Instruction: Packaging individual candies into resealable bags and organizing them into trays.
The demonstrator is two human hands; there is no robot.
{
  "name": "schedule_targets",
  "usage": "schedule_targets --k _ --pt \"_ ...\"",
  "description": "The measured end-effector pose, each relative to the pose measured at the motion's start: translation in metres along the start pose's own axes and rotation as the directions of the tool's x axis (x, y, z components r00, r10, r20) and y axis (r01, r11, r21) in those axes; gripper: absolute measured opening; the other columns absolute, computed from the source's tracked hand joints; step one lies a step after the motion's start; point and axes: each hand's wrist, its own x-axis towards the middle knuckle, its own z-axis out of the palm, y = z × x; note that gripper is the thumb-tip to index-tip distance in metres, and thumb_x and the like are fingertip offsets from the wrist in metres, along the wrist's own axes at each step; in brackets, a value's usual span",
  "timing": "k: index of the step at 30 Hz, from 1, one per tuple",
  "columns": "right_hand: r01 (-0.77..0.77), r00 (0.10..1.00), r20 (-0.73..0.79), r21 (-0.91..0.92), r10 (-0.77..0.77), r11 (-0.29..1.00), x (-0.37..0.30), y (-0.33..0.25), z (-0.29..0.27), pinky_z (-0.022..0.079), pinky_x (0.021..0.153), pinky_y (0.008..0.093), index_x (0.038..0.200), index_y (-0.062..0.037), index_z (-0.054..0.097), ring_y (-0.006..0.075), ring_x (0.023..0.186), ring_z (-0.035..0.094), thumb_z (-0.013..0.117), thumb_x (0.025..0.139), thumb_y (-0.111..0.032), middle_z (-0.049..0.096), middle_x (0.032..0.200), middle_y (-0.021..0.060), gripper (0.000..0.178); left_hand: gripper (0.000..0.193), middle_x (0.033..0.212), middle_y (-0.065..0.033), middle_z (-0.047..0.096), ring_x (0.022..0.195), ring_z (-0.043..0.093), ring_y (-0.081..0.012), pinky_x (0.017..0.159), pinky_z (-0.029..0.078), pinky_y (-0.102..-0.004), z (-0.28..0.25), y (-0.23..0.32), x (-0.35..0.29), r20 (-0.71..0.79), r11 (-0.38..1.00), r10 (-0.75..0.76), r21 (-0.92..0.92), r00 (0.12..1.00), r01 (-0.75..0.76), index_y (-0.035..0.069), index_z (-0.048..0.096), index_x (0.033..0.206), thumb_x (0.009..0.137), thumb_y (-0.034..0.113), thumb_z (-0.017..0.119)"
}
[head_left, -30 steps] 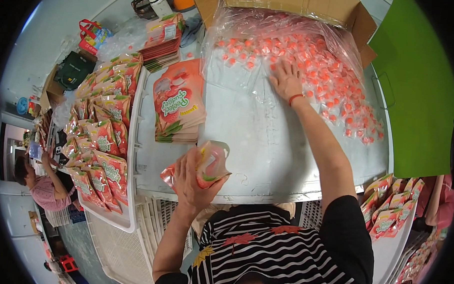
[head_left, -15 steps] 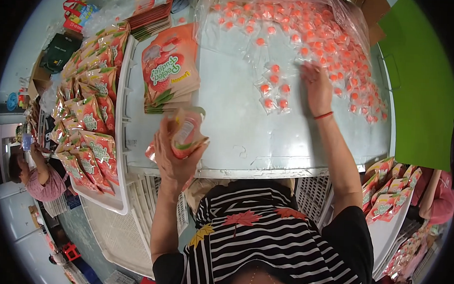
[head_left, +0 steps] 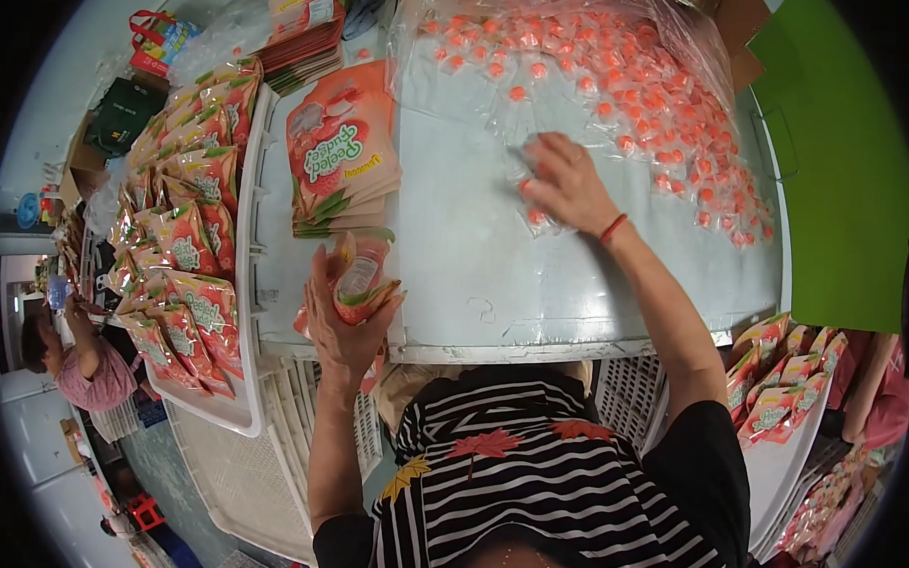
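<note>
My left hand point(head_left: 345, 325) is closed round a strawberry-printed candy pouch point(head_left: 363, 271), holding it upright near the table's front edge with its top gaping. My right hand point(head_left: 576, 188) is over a small group of clear-wrapped red candies point(head_left: 535, 217) in the middle of the table. Its fingers are bent and apart, slightly blurred, and cover most of that group. Left of centre lies a stack of flat pouches point(head_left: 344, 145), just beyond my left hand. At the far right spreads a large heap of the same wrapped candies point(head_left: 641, 100), partly under a clear plastic bag point(head_left: 688, 37).
A white tray point(head_left: 253, 377) of filled pouches stands along the table's left side. Another tray point(head_left: 783, 476) with pouches is at the right. More flat pouches point(head_left: 308, 39) are stacked at the back. A green board point(head_left: 839, 177) borders the right. Other people are at both sides.
My right hand has moved left from the edge of the candy heap onto the small candy group. My left hand still holds the pouch, slightly shifted.
</note>
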Motion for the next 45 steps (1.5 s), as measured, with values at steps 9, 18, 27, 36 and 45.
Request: schedule_targets --k 9,18,27,36,45 --pt "-0.018 0.998 -0.064 -0.215 0.005 0.976 -0.014 -0.115 0.090 0.033 0.094 0.0563 0.114 -0.0083 0.055 0.0377 0.120 0.038 0.062 0.081 -0.031 0.043 0.126 0.0164 0.041 0.100 0.121 -0.0177 0.052 0.108 0.054 -0.0313 0.092 0.045 -0.0383 0.004 -0.006 -0.004 0.019 0.998 -0.063 0.028 0.998 0.063 0.005 0.030 0.140 0.056 0.012 0.085" --pt "-0.310 0.858 -0.508 -0.383 0.082 0.870 0.032 0.038 -0.005 0.036 0.095 0.0501 0.117 -0.0053 0.053 0.0436 0.113 0.044 0.058 0.085 -0.030 0.046 0.123 0.0259 0.040 0.099 0.122 -0.0188 0.051 0.110 0.053 -0.0323 0.092 0.044 -0.0382 -0.019 -0.016 -0.012 -0.021 0.996 -0.050 0.066 0.999 0.052 0.004 0.028 0.141 0.058 0.008 0.082" --pt "-0.374 0.922 -0.304 -0.551 0.238 0.746 0.005 0.056 -0.006 0.030 0.101 0.0519 0.125 -0.0081 0.050 0.0357 0.120 0.043 0.047 0.092 -0.033 0.045 0.131 0.0190 0.041 0.098 0.112 -0.0199 0.053 0.099 0.054 -0.0351 0.087 0.043 -0.0426 -0.004 -0.005 0.001 -0.020 0.999 0.018 0.050 1.000 -0.017 -0.001 0.033 0.136 0.056 0.019 0.086" --pt "-0.179 0.707 -0.083 0.940 0.702 0.291 -0.014 0.079 -0.044 0.040 0.098 0.0408 0.114 -0.0023 0.051 0.0308 0.114 0.052 0.041 0.097 -0.025 0.054 0.122 0.0183 0.030 0.096 0.115 -0.0177 0.053 0.104 0.053 -0.0341 0.089 0.044 -0.0415 -0.006 -0.010 -0.003 0.013 0.999 -0.044 0.012 0.999 0.044 0.004 0.035 0.136 0.055 0.015 0.085" --pt "-0.179 0.632 -0.073 0.955 0.771 0.237 -0.030 0.103 -0.068 0.048 0.089 0.0366 0.104 0.0001 0.053 0.0273 0.098 0.061 0.035 0.099 -0.029 0.060 0.107 0.0166 0.034 0.093 0.126 -0.0180 0.051 0.113 0.053 -0.0291 0.095 0.043 -0.0364 -0.014 -0.012 -0.005 0.016 0.996 -0.092 0.017 0.996 0.092 0.004 0.034 0.139 0.058 0.004 0.081"
